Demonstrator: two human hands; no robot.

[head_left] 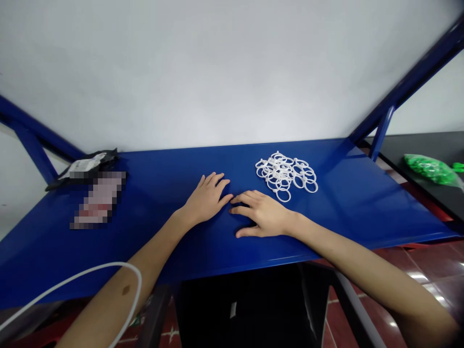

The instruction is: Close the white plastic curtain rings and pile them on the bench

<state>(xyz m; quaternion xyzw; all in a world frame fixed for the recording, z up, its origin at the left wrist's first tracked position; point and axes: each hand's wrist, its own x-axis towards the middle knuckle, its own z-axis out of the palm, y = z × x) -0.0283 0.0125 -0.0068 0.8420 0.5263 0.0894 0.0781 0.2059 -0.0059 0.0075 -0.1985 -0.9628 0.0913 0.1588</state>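
My left hand rests palm down on the blue tabletop, its fingers spread and nothing in them. Beside it, my right hand also lies on the table with fingers apart, holding nothing. The fingertips of the two hands nearly meet; whether they touch I cannot tell. Just beyond my right hand is a loose heap of white plastic rings, each with a small knob. One ring lies a little apart at the near side of the heap.
A black plastic package with a white label and a pixelated item lie on the left. A white cable loops over my left forearm. Blue metal braces flank the table. A bag of green pieces sits on a dark surface at right.
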